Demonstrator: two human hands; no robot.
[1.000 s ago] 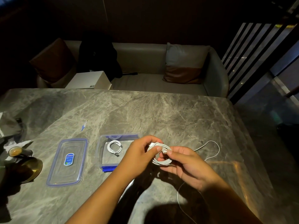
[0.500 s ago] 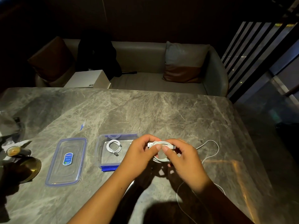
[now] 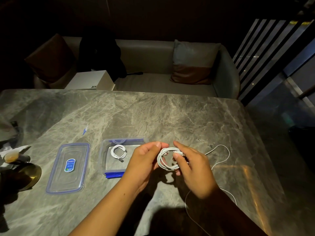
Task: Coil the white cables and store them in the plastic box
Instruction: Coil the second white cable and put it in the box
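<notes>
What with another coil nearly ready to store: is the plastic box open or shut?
Open. The lid lies flat on the table left of the box, and one coiled cable shows inside.

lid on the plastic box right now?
No, the lid lies flat on the table, left of the open plastic box and apart from it.

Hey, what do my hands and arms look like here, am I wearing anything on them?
No gloves, rings or watch show on the left hand or the right hand. The left forearm is bare, with no sleeve in view. The right forearm lies in shadow, so I cannot tell.
</notes>
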